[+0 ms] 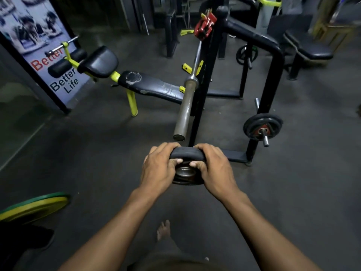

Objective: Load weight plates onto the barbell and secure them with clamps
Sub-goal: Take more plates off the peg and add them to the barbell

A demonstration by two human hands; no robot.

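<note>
A small black weight plate (186,153) with a metal hub is held upright between both hands, just below and in front of the barbell's bare sleeve end. My left hand (159,167) grips its left rim and my right hand (212,167) grips its right rim, thumbs near the hub. The barbell (185,108) rests on a black rack (203,94), its grey sleeve pointing toward me with nothing on it. Red clamps (205,26) hang on the rack upright, high up.
A black bench with yellow legs (152,85) stands left of the rack. More plates (262,127) sit on a storage peg at the right. A green and yellow plate (33,207) lies at the lower left. My bare foot (163,229) is on the dark floor.
</note>
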